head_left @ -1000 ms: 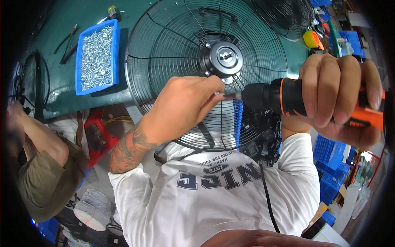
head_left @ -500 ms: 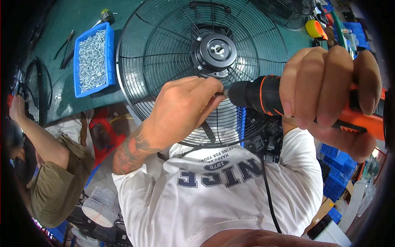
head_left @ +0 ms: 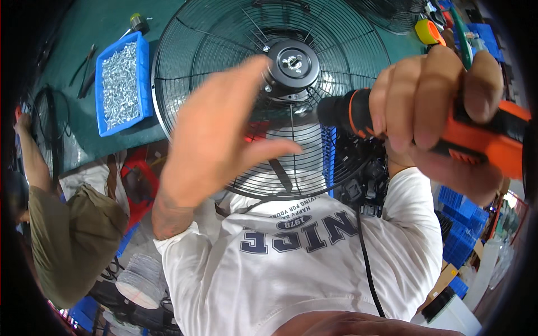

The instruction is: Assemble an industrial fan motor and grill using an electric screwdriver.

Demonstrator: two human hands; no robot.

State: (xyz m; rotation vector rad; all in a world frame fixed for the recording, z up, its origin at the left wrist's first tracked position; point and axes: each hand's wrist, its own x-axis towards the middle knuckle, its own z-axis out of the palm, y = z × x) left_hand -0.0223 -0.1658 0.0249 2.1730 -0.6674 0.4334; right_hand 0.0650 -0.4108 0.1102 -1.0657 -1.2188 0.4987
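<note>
A round black fan guard of wire rings lies on the green table, with a black motor housing at its centre. Over the guard's left part my left hand is raised, smeared by motion, its thumb spread from the fingers and nothing visible in it. My right hand is wrapped round an orange and black power drill. The drill's chuck points left, above the guard and below right of the motor; its bit is too blurred to make out.
A blue tray full of silver screws stands left of the guard, beside pliers. At the back right are another fan guard and a yellow-orange tape roll. A co-worker's arm reaches in at far left.
My left hand has left the drill's tip and moved up and left, its fingers opening. The drill has shifted slightly, still in my right hand.
</note>
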